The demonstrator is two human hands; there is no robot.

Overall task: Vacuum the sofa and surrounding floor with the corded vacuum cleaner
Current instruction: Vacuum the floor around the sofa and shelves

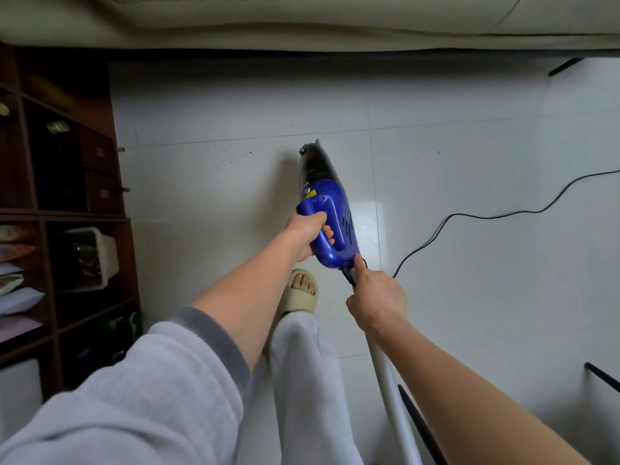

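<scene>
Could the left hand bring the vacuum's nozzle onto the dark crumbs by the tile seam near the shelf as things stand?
Probably yes. The left hand grips the vacuum by its handle, its nozzle pointing toward the sofa; bare floor lies between nozzle and crumbs.

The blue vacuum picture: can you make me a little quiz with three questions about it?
1. True or false: the left hand grips the handle of the blue vacuum.
2. Where does the black cord trail across the floor? A) toward the wooden shelves B) toward the right side C) under the sofa
3. Fill in: the foot beside the vacuum wears a cream ____.

Key:
1. True.
2. B.
3. Slipper. Bonus: the right hand holds the cord end at the vacuum's back.
</scene>
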